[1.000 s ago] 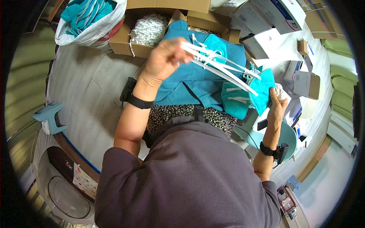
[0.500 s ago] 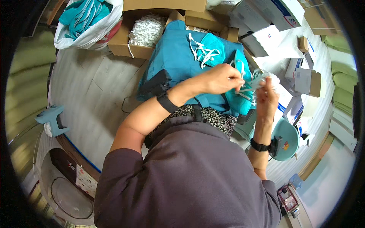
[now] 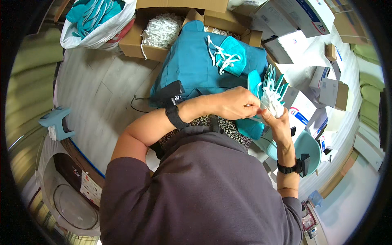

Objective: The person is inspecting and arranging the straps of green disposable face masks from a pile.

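Note:
A bundle of white elastic straps (image 3: 272,99), with strips of teal standing among them, is gripped in my right hand (image 3: 278,119). My left hand (image 3: 241,103) is closed in a pinch right beside it, fingertips almost meeting the right thumb; what it pinches is too small to make out. Teal face masks (image 3: 250,128) show below and behind both hands, partly hidden by them. Another teal mask (image 3: 236,53) with loose white straps lies on the blue-teal cloth (image 3: 183,61) spread in front of me.
Beyond the cloth stands a cardboard box (image 3: 153,52) with a heap of white straps (image 3: 162,30). A white bag (image 3: 96,38) of teal masks sits far left. White cartons (image 3: 300,108) crowd the right, near a pale-green stool (image 3: 307,151). Another small stool (image 3: 59,124) is at left.
The straps in my right hand are now gathered upright in a bunch. Both hands have moved slightly nearer to me, and the left has come close against the right.

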A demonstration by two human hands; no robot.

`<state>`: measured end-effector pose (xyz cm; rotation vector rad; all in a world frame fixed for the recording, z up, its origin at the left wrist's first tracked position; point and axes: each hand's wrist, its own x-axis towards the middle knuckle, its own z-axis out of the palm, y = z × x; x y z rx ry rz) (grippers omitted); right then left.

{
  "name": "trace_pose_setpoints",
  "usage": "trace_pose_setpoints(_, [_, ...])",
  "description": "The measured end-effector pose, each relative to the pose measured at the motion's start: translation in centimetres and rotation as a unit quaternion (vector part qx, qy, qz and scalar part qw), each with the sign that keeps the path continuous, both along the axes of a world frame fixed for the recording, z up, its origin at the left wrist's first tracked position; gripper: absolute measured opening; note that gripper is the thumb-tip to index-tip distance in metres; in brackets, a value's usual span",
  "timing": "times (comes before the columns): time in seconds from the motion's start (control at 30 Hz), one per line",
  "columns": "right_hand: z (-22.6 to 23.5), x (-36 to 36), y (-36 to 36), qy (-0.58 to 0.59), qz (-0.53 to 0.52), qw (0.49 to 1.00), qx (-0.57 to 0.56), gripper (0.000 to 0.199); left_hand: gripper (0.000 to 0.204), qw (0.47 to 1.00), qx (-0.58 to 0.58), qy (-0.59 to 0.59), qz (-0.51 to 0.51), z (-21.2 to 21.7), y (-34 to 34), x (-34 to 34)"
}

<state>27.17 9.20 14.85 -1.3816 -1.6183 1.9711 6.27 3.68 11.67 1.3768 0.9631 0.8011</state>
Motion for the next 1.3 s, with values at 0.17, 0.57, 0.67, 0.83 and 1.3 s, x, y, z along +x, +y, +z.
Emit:
trace_pose_setpoints(0.17, [1.8,2.4,0.2,-0.038,-0.049,0.998,0.01,0.026,0.038,0.992,-0.076,-0.057,-0.079,-0.7,-1.2,-2.3])
trace_pose_setpoints(0.57, [1.1,8.3,3.2,-0.074,-0.179,0.981,0.025,0.028,0.039,0.968,-0.222,-0.099,-0.069,-2.8,-1.8,-7.5])
trace_pose_setpoints(0.67, [0.6,8.6,4.3,-0.064,-0.195,0.979,0.015,0.027,0.039,0.974,-0.203,-0.087,-0.049,-4.5,-2.0,-8.8])
trace_pose_setpoints(0.83, [-2.2,1.6,1.8,-0.087,-0.024,0.993,0.077,0.015,0.019,0.98,-0.163,-0.107,-0.036,-7.1,0.3,-5.1])
trace_pose_setpoints(1.3, [-5.3,-2.4,-0.7,-0.012,-0.072,0.995,0.066,0.023,0.023,0.795,0.155,0.48,0.337,-8.3,6.1,-8.8])
